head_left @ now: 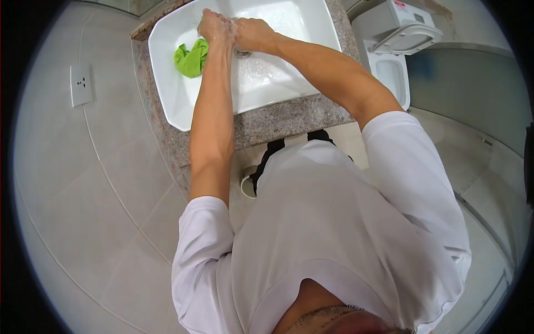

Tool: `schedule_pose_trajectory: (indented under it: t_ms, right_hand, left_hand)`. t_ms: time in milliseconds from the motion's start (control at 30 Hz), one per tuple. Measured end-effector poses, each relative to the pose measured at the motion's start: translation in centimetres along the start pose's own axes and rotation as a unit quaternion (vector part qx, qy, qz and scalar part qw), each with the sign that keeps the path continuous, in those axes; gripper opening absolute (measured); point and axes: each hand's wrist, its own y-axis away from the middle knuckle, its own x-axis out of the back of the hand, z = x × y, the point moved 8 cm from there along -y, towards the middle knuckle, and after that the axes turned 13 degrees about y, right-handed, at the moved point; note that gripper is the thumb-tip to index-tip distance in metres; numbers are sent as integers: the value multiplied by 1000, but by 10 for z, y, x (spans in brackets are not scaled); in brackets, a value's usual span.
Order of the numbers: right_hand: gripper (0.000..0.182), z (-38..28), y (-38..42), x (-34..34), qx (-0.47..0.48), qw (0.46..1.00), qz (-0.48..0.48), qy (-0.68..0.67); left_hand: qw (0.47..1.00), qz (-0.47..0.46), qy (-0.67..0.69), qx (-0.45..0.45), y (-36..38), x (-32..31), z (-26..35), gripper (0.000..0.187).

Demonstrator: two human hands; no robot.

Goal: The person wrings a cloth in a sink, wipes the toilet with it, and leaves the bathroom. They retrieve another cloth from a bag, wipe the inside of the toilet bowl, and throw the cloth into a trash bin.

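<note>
My left hand (pixel 217 28) is over the far left part of a white sink basin (pixel 162 83), its fingers curled closed. My right hand (pixel 253 34) meets it from the right, also with bent, closed fingers. Water splashes white where the two hands come together. I cannot tell what, if anything, is between them. A crumpled bright green cloth (pixel 191 59) lies in the basin, just left of my left wrist. The drain (pixel 242 53) shows partly below my right hand, and water spreads over the basin floor.
A speckled stone counter (pixel 278 119) surrounds the basin. To the right stands a white toilet (pixel 392 72) with its lid raised, next to a glass panel (pixel 473 83). A wall socket (pixel 82 85) is on the tiled wall at left.
</note>
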Motion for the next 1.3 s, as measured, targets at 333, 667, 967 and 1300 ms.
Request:
schedule_pose_trajectory:
  t_ms: [333,667,967,1300]
  right_hand:
    - [37,36,-47,-122,-1,882,-398,-252]
    - [21,23,-4,-13,-15,993,-32,109]
    - [14,26,-6,6,75,966,203,143]
    - [25,21,36,7,-20,993,61,95]
  left_hand:
    - [978,-170,-121,-16,50,-34,-2,17]
    - [998,41,43,20,48,-6,-9,27]
    - [974,108,184,78,74,-22,3,30]
    - [967,48,197,154,102,-22,7,44]
